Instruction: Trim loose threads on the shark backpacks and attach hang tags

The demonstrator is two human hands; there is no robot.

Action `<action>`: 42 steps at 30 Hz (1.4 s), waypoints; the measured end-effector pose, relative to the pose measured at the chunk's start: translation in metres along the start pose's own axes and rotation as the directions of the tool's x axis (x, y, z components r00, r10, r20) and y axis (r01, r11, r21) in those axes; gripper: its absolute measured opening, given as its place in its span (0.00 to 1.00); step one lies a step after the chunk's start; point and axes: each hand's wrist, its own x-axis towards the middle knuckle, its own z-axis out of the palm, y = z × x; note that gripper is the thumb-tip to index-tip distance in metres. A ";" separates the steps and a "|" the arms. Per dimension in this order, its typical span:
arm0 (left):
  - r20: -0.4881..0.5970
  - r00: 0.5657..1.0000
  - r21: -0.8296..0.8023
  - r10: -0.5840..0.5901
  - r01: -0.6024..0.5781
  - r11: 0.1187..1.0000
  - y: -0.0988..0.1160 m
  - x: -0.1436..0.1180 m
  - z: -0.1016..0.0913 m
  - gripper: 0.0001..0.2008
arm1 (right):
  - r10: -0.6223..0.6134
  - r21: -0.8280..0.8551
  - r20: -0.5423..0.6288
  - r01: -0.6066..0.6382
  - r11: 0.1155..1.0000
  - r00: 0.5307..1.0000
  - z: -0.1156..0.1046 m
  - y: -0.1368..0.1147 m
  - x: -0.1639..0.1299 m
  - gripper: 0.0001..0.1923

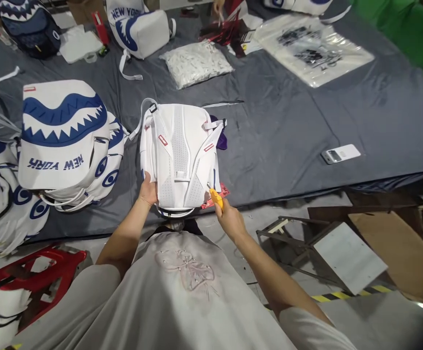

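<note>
A white backpack (177, 141) lies in front of me on the grey cloth, with its back panel and shoulder straps facing up. My left hand (148, 190) grips its lower left side, and some of the fingers are hidden against the bag. In my right hand (229, 214) is a small yellow-handled cutter (216, 197), its thin tip at the bag's lower right edge beside a strap. Under that edge a red printed packet (218, 194) sticks out. Something purple (222, 140) shows behind the bag's right side.
White-and-blue backpacks (61, 136) are piled at left. Farther back lie a bag of small white pieces (196, 63), a clear plastic bag (313, 51) and another person's hand (217, 8). A white phone-like device (341, 154) rests at right. Below the table edge stands a stool (349, 257).
</note>
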 end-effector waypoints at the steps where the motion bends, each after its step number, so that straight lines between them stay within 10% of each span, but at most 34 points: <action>1: -0.006 1.000 0.018 0.019 -0.019 1.000 0.000 -0.001 0.000 0.41 | 0.006 0.008 0.004 -0.006 1.000 1.000 -0.003 -0.001 -0.002 0.19; 7: -0.075 0.997 0.135 0.034 -0.023 0.991 -0.005 0.000 0.007 0.42 | 0.044 0.030 0.039 -0.045 0.999 0.998 -0.016 0.005 -0.018 0.18; 13: -0.121 0.979 0.419 0.167 -0.103 0.902 -0.007 0.002 0.021 0.39 | 0.048 0.085 0.110 -0.057 0.995 0.993 0.005 0.042 -0.109 0.17; 17: -0.218 0.903 0.768 0.371 -0.075 0.636 -0.021 -0.028 0.024 0.32 | -0.011 0.110 0.197 -0.011 0.994 0.980 0.026 0.029 -0.131 0.17; 20: -0.023 0.879 0.932 0.476 -0.154 0.328 -0.038 -0.058 0.020 0.39 | -0.044 0.095 0.191 0.027 0.995 0.981 0.036 0.013 -0.118 0.16; 23: 0.377 0.902 0.901 0.209 -0.305 -0.308 -0.049 -0.061 0.016 0.44 | -0.042 0.083 0.191 0.026 0.996 0.981 0.043 0.003 -0.105 0.16; 25: 0.418 0.908 0.803 0.029 -0.355 -0.479 -0.050 -0.046 0.016 0.44 | -0.015 0.076 0.189 0.001 0.997 0.982 0.048 -0.003 -0.098 0.16; 35: 0.279 0.956 0.871 0.087 -0.214 -0.442 -0.033 0.006 0.038 0.15 | 0.056 0.194 0.157 -0.087 0.977 0.986 0.062 -0.025 -0.074 0.19; 42: 0.376 0.916 0.877 0.143 -0.302 -0.374 -0.089 -0.008 0.054 0.31 | 0.054 0.216 0.175 -0.092 0.972 0.983 0.059 -0.019 -0.095 0.17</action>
